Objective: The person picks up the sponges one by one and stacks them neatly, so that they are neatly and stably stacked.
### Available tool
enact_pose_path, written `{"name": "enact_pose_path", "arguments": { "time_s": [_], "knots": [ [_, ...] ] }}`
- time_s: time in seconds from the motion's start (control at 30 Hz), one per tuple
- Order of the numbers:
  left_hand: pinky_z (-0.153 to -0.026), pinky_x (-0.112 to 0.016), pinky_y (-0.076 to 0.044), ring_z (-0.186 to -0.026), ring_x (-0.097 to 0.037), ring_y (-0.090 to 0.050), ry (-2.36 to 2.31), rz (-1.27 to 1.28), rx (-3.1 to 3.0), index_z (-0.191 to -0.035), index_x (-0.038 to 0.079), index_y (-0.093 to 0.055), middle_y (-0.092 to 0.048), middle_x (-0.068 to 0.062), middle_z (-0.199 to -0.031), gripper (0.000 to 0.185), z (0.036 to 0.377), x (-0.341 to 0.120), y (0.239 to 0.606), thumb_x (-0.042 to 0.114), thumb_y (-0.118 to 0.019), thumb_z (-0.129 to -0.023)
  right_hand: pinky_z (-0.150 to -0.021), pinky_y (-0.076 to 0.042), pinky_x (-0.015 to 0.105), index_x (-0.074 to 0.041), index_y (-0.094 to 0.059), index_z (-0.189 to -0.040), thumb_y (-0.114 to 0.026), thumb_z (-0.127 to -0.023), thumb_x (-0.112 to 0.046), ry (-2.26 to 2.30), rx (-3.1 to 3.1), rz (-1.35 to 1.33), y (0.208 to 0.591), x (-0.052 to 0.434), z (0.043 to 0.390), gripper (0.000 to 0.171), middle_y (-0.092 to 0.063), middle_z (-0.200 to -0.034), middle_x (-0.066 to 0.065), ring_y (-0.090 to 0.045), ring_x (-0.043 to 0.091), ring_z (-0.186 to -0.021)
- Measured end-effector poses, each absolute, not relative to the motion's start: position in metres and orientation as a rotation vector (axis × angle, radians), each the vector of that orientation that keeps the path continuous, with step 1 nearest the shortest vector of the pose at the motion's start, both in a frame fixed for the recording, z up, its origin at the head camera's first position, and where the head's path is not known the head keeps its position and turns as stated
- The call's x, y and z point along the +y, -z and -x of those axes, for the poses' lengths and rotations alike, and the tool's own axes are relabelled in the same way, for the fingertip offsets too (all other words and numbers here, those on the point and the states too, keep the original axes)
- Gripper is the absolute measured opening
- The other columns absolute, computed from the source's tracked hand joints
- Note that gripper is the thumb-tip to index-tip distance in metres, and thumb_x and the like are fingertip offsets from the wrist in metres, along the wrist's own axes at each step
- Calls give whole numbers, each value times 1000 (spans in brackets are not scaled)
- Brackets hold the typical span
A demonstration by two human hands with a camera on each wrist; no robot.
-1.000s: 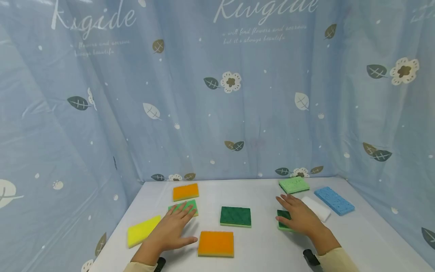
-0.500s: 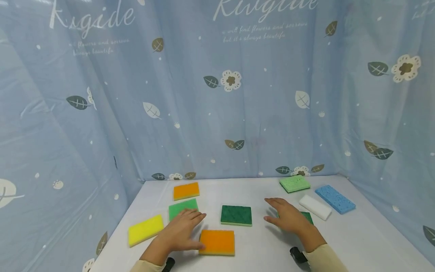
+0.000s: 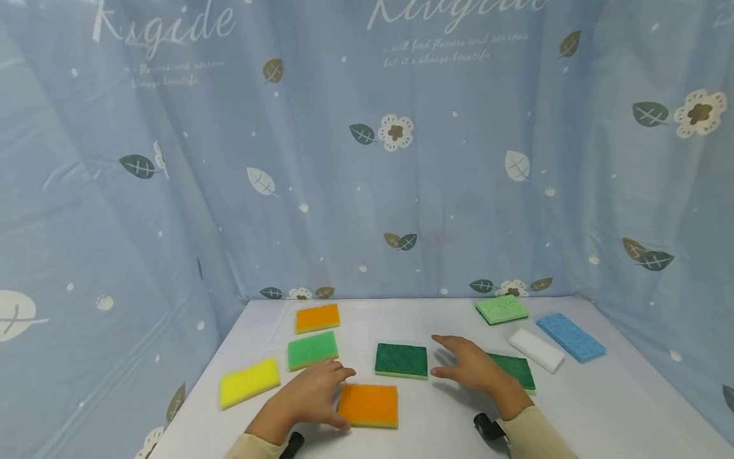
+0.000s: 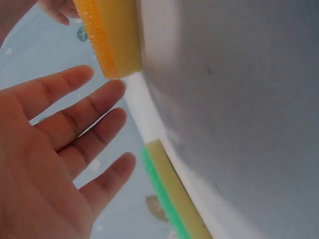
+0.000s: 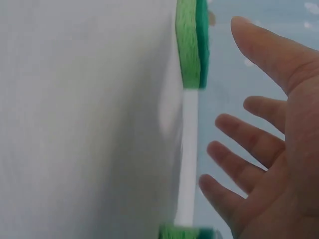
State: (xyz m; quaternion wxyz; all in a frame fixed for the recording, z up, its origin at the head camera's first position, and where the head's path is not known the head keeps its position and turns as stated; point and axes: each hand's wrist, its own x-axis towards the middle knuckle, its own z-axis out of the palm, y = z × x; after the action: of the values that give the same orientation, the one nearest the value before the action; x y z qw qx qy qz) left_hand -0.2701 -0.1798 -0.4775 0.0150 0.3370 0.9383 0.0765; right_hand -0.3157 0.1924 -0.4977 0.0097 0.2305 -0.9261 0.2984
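Beside the dark green sponge [image 3: 401, 361], both hands are hovering spread and holding nothing: left hand [image 3: 312, 398] touching the orange sponge [image 3: 369, 405], right hand [image 3: 470, 368] just right.

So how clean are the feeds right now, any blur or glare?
Head view: sharp, evenly lit, soft shadows under both hands, curtain edges bowed. Left wrist view: left hand sharp, table smeared. Right wrist view: table and dark green sponge blurred.

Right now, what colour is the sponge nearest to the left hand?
Orange on top, with a yellow layer beneath: the sponge beside the left hand. The head view shows it best.
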Motion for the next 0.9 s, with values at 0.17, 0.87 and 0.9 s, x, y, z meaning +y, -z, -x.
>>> {"name": "enact_pose_path", "arguments": {
  "time_s": [0.17,0.87,0.9],
  "knots": [
    [-92,-34,-46,-101,-8,-52,-301,-1064,2886,-128,21,-60,-59,12,-112,83,271,-175,476,64,-83,-61,-104,-34,57,-8,-47,-145,-78,-79,-47,-1100,-2880,-771,503,185,321,83,-47,-144,12,-41,37,-132],
    [-90,-33,-48,-100,-6,-53,-398,-987,2866,-117,23,-65,-56,15,-110,67,280,-178,467,59,-84,-63,-103,-37,53,-7,-49,-142,-78,-77,-52,-877,-2905,-732,518,166,323,84,-48,-141,11,-44,33,-129],
    [-90,-33,-49,-100,-7,-54,-402,-982,2870,-117,23,-65,-56,15,-110,66,280,-177,465,59,-84,-64,-103,-37,53,-7,-49,-143,-78,-77,-51,-885,-2904,-725,518,166,323,84,-49,-141,11,-44,33,-129]
  ]
}}
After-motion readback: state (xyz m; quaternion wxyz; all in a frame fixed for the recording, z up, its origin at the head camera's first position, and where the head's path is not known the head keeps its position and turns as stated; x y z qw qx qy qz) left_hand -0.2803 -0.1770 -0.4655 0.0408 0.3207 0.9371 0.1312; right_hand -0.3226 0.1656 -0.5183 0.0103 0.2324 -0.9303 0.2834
